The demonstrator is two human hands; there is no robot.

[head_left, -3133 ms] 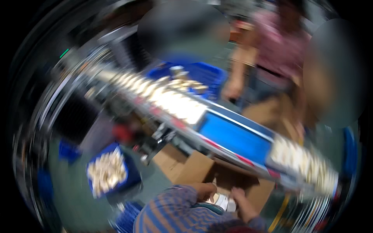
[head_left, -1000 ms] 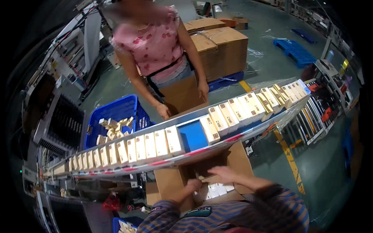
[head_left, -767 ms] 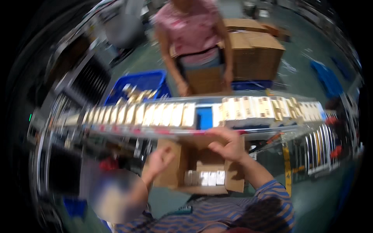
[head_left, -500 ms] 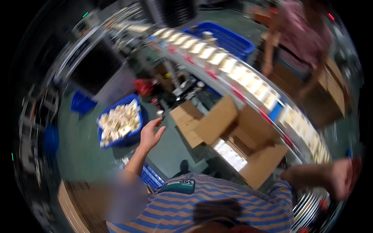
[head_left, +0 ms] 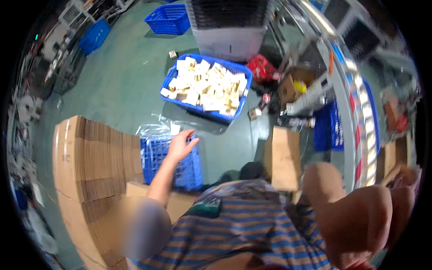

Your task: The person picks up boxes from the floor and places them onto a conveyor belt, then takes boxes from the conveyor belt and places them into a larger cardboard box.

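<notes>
My left hand [head_left: 181,145] reaches forward above a blue plastic crate [head_left: 191,173]. Its thumb stands apart from the fingers and it holds nothing. Beyond it is a blue basket [head_left: 189,108] heaped with small cream-coloured boxes [head_left: 204,83]. Clear plastic wrap [head_left: 155,128] lies over the crate's far end. My right hand [head_left: 371,220] is raised close at the lower right, beside the conveyor. Its fingers are turned away and blurred, so what they hold, if anything, cannot be seen.
Flattened cartons [head_left: 103,153] are stacked at the left. An open carton's flap [head_left: 285,157] is right of my body. The conveyor [head_left: 353,117] carries a row of cream boxes. A grey machine [head_left: 229,40] stands behind the basket; loose boxes [head_left: 254,113] lie on the floor.
My view has swung left, bringing the filled basket to the centre and pushing the conveyor and open carton rightward. My left hand stays outstretched and empty; my right hand remains raised at the right.
</notes>
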